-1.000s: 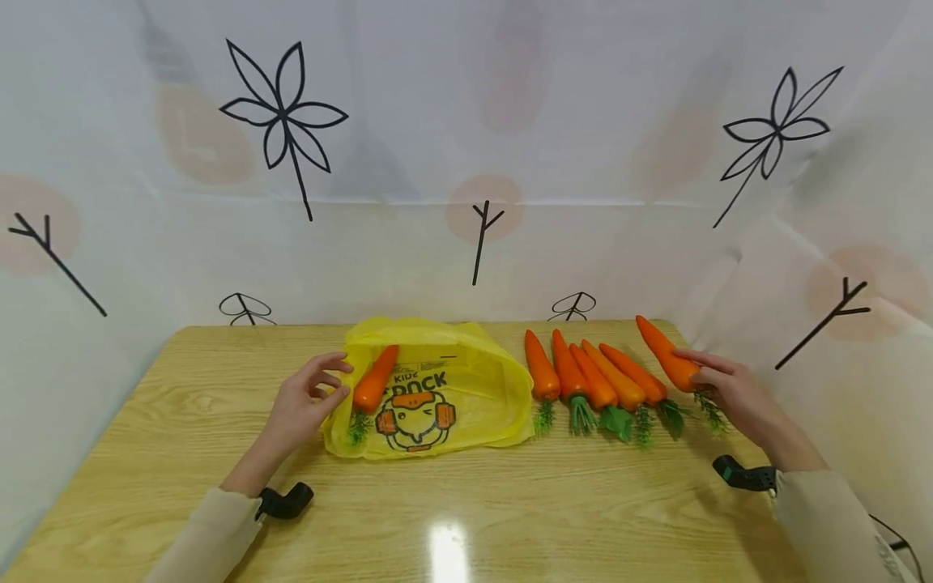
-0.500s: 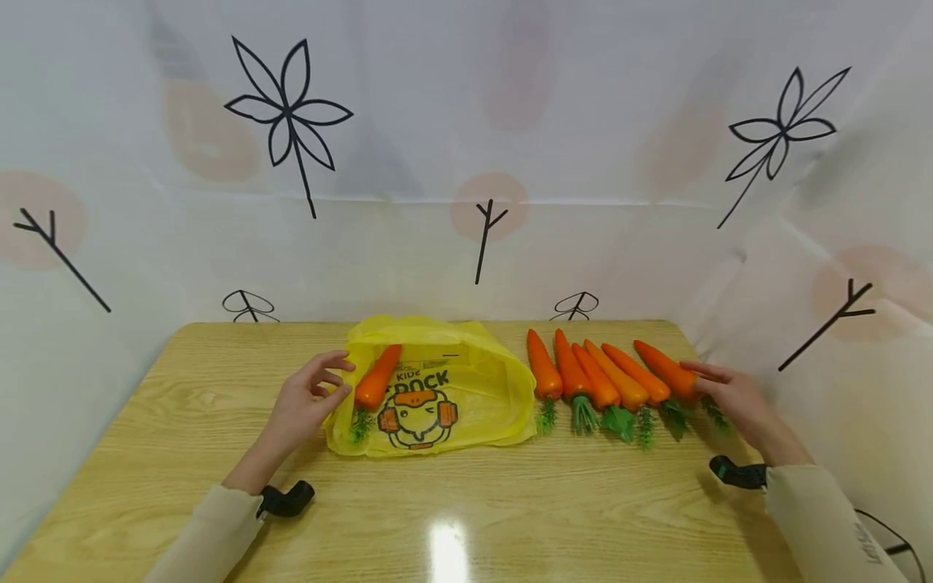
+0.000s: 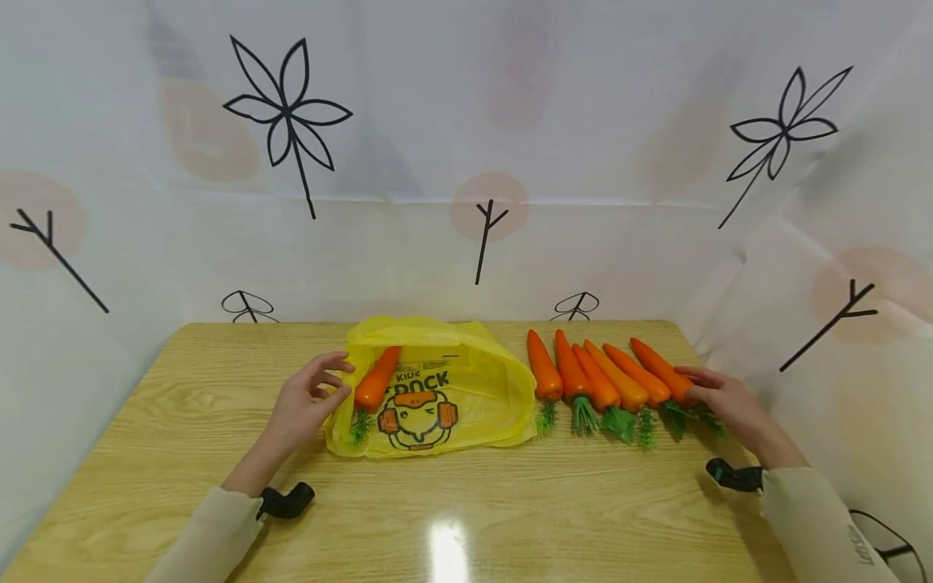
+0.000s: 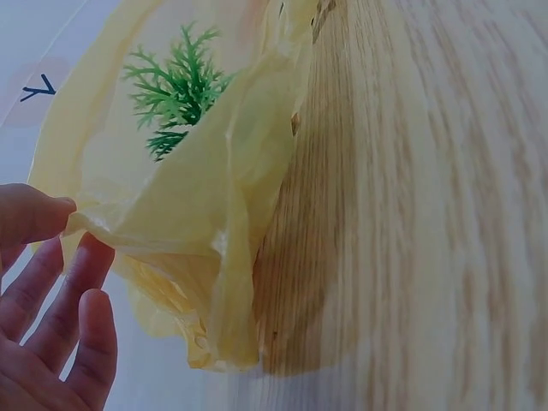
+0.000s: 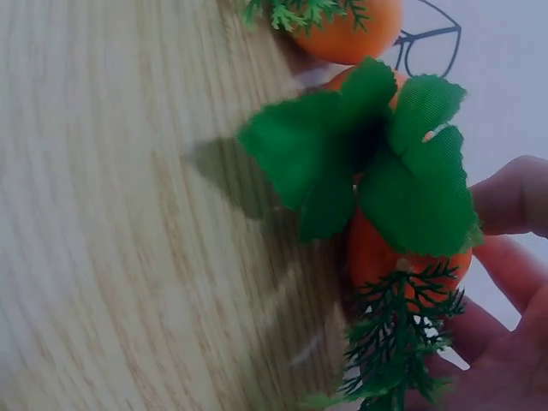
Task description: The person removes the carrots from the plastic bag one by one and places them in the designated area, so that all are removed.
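At the mouth of a yellow plastic bag [image 3: 484, 409], my left hand [image 3: 297, 405] pinches the bag's rim between thumb and fingers; the left wrist view shows this thin edge [image 4: 111, 235] close up. One artificial carrot [image 3: 377, 380] with a feathery green top lies inside the bag. On the right, my right hand [image 3: 732, 409] holds the thick end of the outermost artificial carrot [image 3: 656, 363], which lies on the table beside its neighbour. Its feathery top [image 5: 398, 334] hangs below broad green leaves [image 5: 411, 171] in the right wrist view. Those leaves and the carrot hide part of the right fingers.
Several more artificial carrots [image 3: 572, 368] lie in a row right of the bag, tips toward the wall. The wooden table [image 3: 364, 518] ends at a white patterned sheet [image 3: 401, 259] behind and at the sides. A dark cable [image 3: 885, 526] shows at lower right.
My right hand has lowered the outermost carrot onto the table, then shifted it slightly left toward the row. My left hand and the bag have stayed in place.
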`<state>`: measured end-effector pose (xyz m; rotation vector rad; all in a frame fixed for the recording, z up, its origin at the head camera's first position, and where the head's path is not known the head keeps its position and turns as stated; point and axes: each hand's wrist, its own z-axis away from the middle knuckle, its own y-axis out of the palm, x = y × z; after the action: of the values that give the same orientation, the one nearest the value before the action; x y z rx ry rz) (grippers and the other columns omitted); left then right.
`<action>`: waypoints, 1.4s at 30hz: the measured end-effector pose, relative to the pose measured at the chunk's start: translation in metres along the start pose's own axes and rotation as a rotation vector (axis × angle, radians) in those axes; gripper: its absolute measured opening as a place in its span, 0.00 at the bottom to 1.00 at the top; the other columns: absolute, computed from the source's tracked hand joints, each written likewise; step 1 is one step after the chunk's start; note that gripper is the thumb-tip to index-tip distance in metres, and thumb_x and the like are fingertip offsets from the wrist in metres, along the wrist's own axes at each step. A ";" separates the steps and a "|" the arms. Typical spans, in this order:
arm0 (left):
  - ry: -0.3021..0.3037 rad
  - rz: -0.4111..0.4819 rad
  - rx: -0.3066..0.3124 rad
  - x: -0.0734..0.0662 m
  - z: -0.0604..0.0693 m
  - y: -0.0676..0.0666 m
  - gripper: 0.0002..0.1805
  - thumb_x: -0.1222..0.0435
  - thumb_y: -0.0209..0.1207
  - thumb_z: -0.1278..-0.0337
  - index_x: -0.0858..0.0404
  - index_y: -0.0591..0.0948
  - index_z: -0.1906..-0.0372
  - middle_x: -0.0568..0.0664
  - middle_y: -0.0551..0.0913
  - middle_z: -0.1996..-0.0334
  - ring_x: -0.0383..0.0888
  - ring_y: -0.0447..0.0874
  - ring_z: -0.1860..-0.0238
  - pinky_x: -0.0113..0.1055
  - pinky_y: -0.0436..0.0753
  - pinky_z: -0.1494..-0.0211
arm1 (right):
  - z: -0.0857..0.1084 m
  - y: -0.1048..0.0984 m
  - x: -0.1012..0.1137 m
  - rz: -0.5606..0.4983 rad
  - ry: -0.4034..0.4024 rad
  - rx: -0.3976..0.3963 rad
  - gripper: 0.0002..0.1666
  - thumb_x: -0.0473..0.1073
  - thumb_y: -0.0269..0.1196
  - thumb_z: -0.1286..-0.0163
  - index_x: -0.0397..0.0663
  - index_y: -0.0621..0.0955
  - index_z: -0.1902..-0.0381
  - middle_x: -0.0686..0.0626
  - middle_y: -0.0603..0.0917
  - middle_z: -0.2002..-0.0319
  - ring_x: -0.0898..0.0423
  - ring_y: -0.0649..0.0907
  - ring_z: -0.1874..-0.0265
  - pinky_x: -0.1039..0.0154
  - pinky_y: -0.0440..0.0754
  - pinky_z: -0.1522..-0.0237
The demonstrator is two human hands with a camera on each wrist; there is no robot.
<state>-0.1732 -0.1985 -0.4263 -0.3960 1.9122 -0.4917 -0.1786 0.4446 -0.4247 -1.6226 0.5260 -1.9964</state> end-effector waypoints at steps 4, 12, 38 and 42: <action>0.005 -0.013 0.001 -0.004 0.000 -0.001 0.25 0.77 0.63 0.39 0.66 0.75 0.37 0.57 0.83 0.51 0.50 0.82 0.57 0.33 0.79 0.60 | 0.000 -0.001 0.001 0.011 -0.007 -0.004 0.34 0.48 0.50 0.20 0.33 0.60 0.25 0.26 0.59 0.29 0.33 0.64 0.35 0.51 0.71 0.43; 0.018 0.002 0.003 0.011 -0.001 0.000 0.26 0.72 0.64 0.38 0.58 0.75 0.36 0.51 0.83 0.51 0.46 0.82 0.57 0.33 0.79 0.59 | 0.006 0.001 0.010 -0.008 0.001 -0.074 0.37 0.52 0.48 0.19 0.31 0.57 0.25 0.26 0.56 0.28 0.28 0.59 0.32 0.30 0.59 0.38; 0.048 0.043 -0.010 0.013 -0.001 0.000 0.24 0.72 0.63 0.36 0.59 0.76 0.36 0.52 0.84 0.51 0.44 0.81 0.57 0.31 0.79 0.60 | 0.027 0.061 0.104 0.166 -0.344 -0.182 0.25 0.46 0.58 0.23 0.40 0.76 0.34 0.33 0.70 0.33 0.31 0.74 0.41 0.49 0.81 0.51; 0.046 0.040 -0.007 0.012 0.000 0.000 0.25 0.72 0.63 0.36 0.60 0.75 0.35 0.53 0.84 0.50 0.48 0.81 0.57 0.32 0.79 0.60 | 0.032 0.082 0.119 0.190 -0.406 -0.167 0.20 0.40 0.60 0.25 0.44 0.79 0.38 0.35 0.73 0.35 0.32 0.77 0.44 0.48 0.83 0.61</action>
<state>-0.1774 -0.2041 -0.4358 -0.3529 1.9633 -0.4709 -0.1539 0.3077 -0.3737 -1.9344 0.6716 -1.4660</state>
